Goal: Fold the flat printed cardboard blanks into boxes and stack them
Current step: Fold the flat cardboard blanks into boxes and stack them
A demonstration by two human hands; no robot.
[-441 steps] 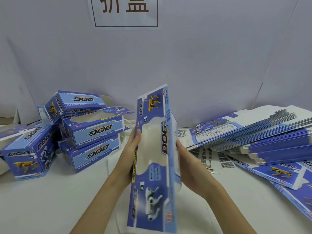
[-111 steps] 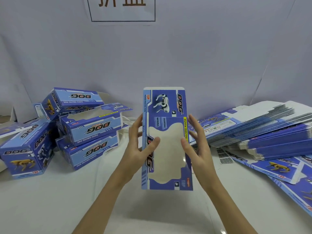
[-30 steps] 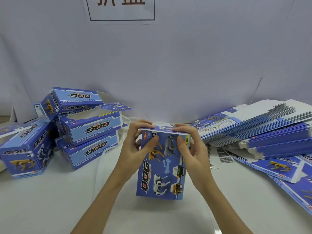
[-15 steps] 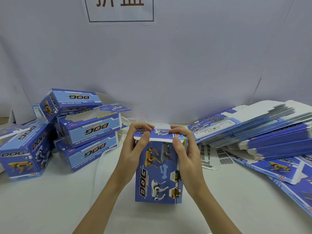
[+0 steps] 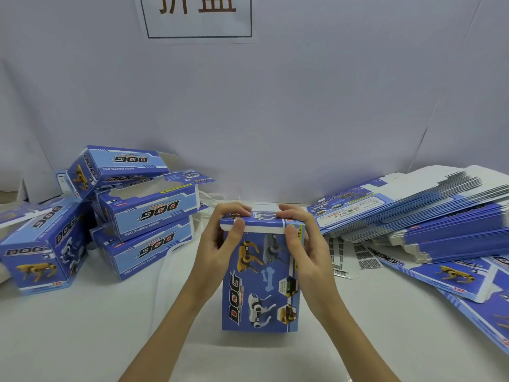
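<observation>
Head view, left to right, with all places given relative to the upright box (image 5: pixel 260 282) at centre. Far to its left, a pile of folded boxes (image 5: pixel 104 213) printed "DOG" rests on the white desk (image 5: pixel 82 334): one stands nearest the left edge, three lie stacked one on another beside it. The left hand (image 5: pixel 220 241) grips the upright box at its top left corner, fingers curled over the top flap and thumb pressed on the front face just below the flap's white edge. The upright box stands on end on the desk, its blue front face showing yellow and white robot dogs. The right hand (image 5: pixel 300 244) grips the top right corner in the same way, fingers over the flap, thumb on the front. To the right of the box, a fanned stack of flat blanks (image 5: pixel 429 210) lies on the desk, with barcode strips (image 5: pixel 355 257) between stack and box. Behind the box, high on the backdrop, hangs a paper sign (image 5: pixel 198 16).
</observation>
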